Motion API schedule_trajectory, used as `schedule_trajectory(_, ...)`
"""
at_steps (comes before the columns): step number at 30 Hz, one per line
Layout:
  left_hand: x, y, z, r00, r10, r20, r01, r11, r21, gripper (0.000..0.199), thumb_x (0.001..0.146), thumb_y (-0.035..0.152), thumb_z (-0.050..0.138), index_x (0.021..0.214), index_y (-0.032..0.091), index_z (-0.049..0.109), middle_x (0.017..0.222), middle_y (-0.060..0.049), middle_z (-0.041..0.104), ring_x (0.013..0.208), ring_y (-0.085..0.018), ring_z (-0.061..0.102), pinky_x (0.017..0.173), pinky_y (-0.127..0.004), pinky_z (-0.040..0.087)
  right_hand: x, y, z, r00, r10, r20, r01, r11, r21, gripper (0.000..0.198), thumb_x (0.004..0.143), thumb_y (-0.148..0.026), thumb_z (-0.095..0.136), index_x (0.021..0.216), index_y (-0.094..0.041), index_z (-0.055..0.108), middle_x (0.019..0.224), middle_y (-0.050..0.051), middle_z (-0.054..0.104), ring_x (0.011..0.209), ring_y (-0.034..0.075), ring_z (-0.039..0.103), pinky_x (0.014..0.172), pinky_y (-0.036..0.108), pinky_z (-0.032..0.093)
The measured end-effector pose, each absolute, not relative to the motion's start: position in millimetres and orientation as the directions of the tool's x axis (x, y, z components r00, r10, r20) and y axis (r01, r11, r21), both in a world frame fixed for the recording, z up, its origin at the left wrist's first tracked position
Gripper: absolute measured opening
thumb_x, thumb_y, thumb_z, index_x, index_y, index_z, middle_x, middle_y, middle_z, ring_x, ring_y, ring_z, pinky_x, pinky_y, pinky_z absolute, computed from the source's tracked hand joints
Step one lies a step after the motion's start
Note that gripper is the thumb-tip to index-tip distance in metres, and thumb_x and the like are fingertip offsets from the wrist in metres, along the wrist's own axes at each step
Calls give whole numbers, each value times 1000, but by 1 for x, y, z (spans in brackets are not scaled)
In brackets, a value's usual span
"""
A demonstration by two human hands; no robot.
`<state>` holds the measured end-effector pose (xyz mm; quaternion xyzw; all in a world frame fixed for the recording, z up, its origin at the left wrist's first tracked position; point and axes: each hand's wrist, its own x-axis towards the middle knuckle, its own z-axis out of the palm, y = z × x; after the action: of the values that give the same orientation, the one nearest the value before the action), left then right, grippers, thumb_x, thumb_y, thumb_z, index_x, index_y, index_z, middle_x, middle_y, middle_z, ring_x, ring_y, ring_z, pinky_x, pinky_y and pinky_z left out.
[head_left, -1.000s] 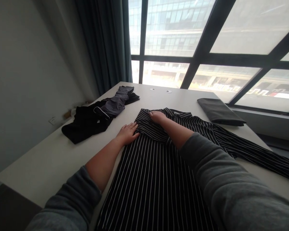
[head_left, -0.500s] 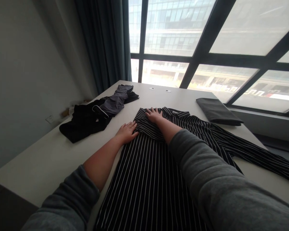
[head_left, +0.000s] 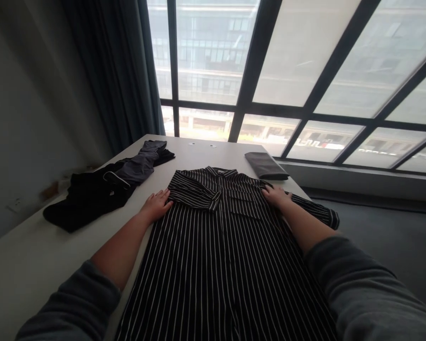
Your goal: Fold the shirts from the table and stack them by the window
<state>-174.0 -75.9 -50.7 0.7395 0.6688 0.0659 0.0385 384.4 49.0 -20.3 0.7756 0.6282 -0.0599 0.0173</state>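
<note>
A black shirt with white stripes (head_left: 206, 255) lies front up, its collar (head_left: 222, 171) at the far end. Its left-hand sleeve (head_left: 191, 189) is folded in across the chest, the cuff near the middle. The right-hand sleeve (head_left: 315, 210) stretches out to the side. My left hand (head_left: 156, 206) is flat with fingers extended, touching the shirt's left edge by the folded sleeve. My right hand (head_left: 277, 195) rests on the shirt where the other sleeve joins the body, fingers apart, holding nothing that I can see.
The shirt lies on a white table (head_left: 128, 222). Rumpled black and grey clothes (head_left: 102, 189) are to the left. A folded dark grey cloth (head_left: 266, 166) sits at the far right edge. Beyond the table are a dark curtain (head_left: 110, 71) and a large window (head_left: 213, 52).
My right hand has moved from the folded sleeve across to the shirt's right shoulder side. My left hand stays at the left edge. The view has turned to the right.
</note>
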Motion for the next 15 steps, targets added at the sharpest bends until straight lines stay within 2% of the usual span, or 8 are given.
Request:
schedule_trajectory(3, -174, -76, -50, 94, 994, 51, 986, -100, 133, 68, 103, 46, 36, 165, 19, 36, 173, -7, 29, 161, -28, 26, 131, -53, 22, 456, 14, -33, 375, 915, -152, 920, -387, -58, 65, 108, -58, 21, 168, -34, 32, 173, 11, 18, 159, 39, 19, 119, 79, 16)
schedule_trajectory(6, -176, -73, -52, 92, 994, 55, 988, -98, 117, 69, 102, 46, 34, 164, 16, 37, 172, -8, 30, 160, -29, 27, 130, -55, 23, 488, -16, -44, 404, 910, -87, 906, -412, -101, 65, 109, -57, 23, 170, -35, 27, 174, 11, 14, 161, 37, 17, 121, 76, 16)
schedule_trajectory(9, -181, -69, -56, 95, 994, 47, 990, -100, 99, 72, 102, 47, 32, 164, 13, 36, 173, -8, 29, 160, -29, 27, 130, -55, 23, 495, -30, -51, 443, 897, -5, 884, -437, -165, 62, 110, -54, 23, 168, -34, 31, 173, 9, 17, 161, 32, 15, 126, 70, 13)
schedule_trajectory(12, -187, -64, -60, 98, 994, 44, 990, -102, 93, 73, 101, 49, 30, 164, 13, 36, 172, -8, 30, 161, -29, 27, 130, -54, 25, 501, -35, -52, 530, 848, 5, 830, -517, -210, 60, 110, -48, 22, 165, -32, 39, 172, 10, 22, 160, 31, 19, 126, 71, 11)
schedule_trajectory(15, -192, -61, -63, 100, 994, 47, 991, -104, 88, 74, 101, 51, 29, 165, 12, 35, 173, -8, 30, 161, -29, 26, 130, -54, 25, 519, -41, -51, 622, 783, -6, 757, -604, -251, 60, 108, -41, 24, 164, -30, 41, 168, 14, 29, 157, 32, 26, 124, 72, 17)
